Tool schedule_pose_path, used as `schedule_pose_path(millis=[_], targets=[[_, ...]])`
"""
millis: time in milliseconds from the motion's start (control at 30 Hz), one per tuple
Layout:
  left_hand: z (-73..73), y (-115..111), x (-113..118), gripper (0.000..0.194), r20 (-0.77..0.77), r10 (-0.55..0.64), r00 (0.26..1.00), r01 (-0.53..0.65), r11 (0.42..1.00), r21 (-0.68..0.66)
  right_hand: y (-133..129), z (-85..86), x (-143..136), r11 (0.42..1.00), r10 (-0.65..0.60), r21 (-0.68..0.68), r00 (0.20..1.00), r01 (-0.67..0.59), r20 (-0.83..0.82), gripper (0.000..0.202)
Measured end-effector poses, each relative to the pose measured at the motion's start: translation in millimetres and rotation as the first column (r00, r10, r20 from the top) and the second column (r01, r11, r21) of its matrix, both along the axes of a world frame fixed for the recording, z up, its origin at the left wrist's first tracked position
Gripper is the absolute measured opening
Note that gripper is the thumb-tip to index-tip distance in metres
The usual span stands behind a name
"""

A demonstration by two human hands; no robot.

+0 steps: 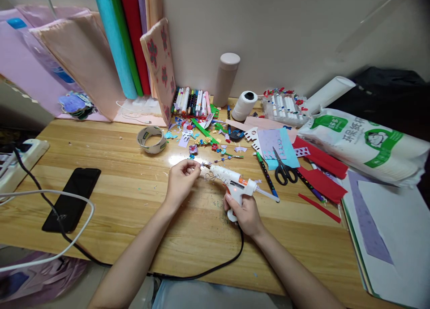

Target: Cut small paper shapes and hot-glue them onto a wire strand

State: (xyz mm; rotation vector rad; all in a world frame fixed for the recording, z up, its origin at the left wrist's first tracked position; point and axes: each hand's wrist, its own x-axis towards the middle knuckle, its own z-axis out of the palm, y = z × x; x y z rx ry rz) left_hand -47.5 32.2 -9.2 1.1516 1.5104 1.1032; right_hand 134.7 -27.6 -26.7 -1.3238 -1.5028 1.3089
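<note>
My right hand [246,211] is wrapped round the handle of a white hot glue gun [231,182], whose small light glows orange-red. A clear glue stick [268,194] pokes out of its back end. The nozzle points left, towards my left hand [184,178]. Thumb and fingers of that hand are pinched together right at the nozzle tip; what they hold is too small to make out. Fine glue strings hang under the nozzle. Just beyond my hands lie small paper flowers [203,141] and a thin twig-like strip with little beads or bits [225,159].
Black scissors [285,169], coloured paper scraps [307,159] and markers [267,177] lie on the right. A tape roll [152,139] and a phone [72,199] are on the left. The gun's black cord [215,269] runs along the table's front edge. A thread spool [245,105] stands behind.
</note>
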Motion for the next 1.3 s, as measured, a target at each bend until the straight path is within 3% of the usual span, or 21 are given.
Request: schedule_pose_path(millis=[367,500,667,800,867,967,1067,1133,1233,1300], targets=[[-0.9,-1.6,0.8,0.021,-0.010,-0.008,1.000,0.008,1.000,0.022,0.3,-1.5,0.1,1.000,-0.009,-0.004,1.000,0.009,0.006,0.034],[0.9,-5.1,0.6,0.016,-0.149,-0.009,0.989,0.028,0.991,0.131,-0.5,-2.2,1.2,1.000,-0.010,-0.005,1.000,0.010,0.005,0.033],[10.5,-8.4,2.2,0.010,-0.311,-0.003,0.950,0.091,0.959,0.268,-1.1,-1.9,0.0,0.997,-0.034,-0.069,0.999,0.031,-0.040,0.033],[23.5,-14.6,-2.2,0.010,-0.283,0.047,0.958,0.050,0.944,0.326,0.9,4.0,-8.1,0.994,-0.066,-0.098,0.991,0.054,-0.118,0.031],[32.4,-22.5,-8.7,0.010,-0.238,0.098,0.966,-0.014,0.943,0.332,5.2,11.7,-16.5,0.996,0.012,-0.085,0.983,-0.028,-0.182,0.032],[47.6,-41.7,-22.9,0.011,-0.155,0.219,0.963,-0.159,0.932,0.326,18.6,28.8,-39.3,0.966,0.234,-0.050,0.941,-0.253,-0.243,0.029],[59.3,-66.0,-38.7,0.013,-0.016,0.396,0.918,-0.376,0.884,0.278,41.3,44.5,-79.3,0.888,0.440,-0.014,0.858,-0.459,-0.264,0.025],[62.0,-80.6,-48.8,0.016,0.074,0.490,0.869,-0.494,0.844,0.211,59.8,49.1,-115.2,0.858,0.511,0.068,0.829,-0.510,-0.227,0.025],[58.0,-93.9,-62.6,0.021,0.175,0.556,0.813,-0.579,0.805,0.131,86.3,46.9,-174.0,0.823,0.553,0.142,0.833,-0.550,0.023,0.023],[52.4,-95.6,-71.4,0.024,0.225,0.570,0.790,-0.600,0.794,0.096,98.4,42.4,-208.7,0.830,0.491,0.149,0.830,-0.538,0.265,0.018]])
